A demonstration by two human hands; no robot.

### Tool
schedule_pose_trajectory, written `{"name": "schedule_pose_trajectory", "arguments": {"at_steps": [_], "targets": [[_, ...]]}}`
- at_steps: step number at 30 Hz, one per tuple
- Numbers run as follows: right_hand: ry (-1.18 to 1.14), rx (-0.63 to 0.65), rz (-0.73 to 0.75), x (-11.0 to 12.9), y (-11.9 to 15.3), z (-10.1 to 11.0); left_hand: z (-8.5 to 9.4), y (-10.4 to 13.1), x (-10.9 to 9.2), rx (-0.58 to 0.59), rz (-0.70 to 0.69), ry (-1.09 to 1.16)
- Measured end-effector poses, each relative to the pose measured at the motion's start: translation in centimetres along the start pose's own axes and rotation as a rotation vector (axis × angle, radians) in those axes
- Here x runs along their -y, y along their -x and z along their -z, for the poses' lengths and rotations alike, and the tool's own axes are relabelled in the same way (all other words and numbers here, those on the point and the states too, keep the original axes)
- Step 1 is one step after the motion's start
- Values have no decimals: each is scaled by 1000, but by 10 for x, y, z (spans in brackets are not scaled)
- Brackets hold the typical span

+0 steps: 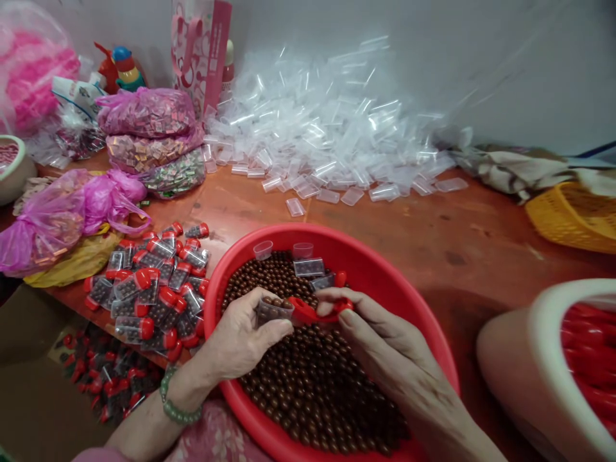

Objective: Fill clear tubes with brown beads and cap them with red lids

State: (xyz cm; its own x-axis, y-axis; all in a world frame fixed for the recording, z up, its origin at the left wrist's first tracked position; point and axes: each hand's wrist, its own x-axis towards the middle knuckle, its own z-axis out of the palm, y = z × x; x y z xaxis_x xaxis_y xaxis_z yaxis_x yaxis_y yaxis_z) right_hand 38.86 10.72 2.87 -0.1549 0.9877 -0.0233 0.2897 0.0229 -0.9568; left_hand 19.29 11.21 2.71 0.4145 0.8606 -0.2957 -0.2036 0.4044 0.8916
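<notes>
Held in my left hand (235, 343) is a small clear plastic case (275, 312) with brown beads in it, its mouth turned to the right. My right hand (385, 337) pinches a red plastic cap (303, 311) close to that mouth; whether they touch is hard to tell. Red plastic also shows between my right fingertips. Both hands are above a large red basin (433, 321) of glossy brown beads (308, 385). At the basin's far side, several clear cases (308, 267) lie or stand among the beads, beside another red piece (341, 278).
Filled red-capped cases (158, 282) are heaped left of the basin, with more in a box (29, 346) below. Clear cases (327, 141) are piled at the wall. Pink bags (149, 115) stand back left. At right are a pale tub (510, 346) of red caps and a yellow basket (572, 215).
</notes>
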Motion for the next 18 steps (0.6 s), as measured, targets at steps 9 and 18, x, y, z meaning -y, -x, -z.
{"name": "schedule_pose_trajectory", "arguments": {"at_steps": [9,18], "targets": [[599,53,440,12,-7,-18,0,-2,-5,-15,-50,-119],[858,97,545,4,-14,-36,8,-1,5,-64,-31,-176]]}}
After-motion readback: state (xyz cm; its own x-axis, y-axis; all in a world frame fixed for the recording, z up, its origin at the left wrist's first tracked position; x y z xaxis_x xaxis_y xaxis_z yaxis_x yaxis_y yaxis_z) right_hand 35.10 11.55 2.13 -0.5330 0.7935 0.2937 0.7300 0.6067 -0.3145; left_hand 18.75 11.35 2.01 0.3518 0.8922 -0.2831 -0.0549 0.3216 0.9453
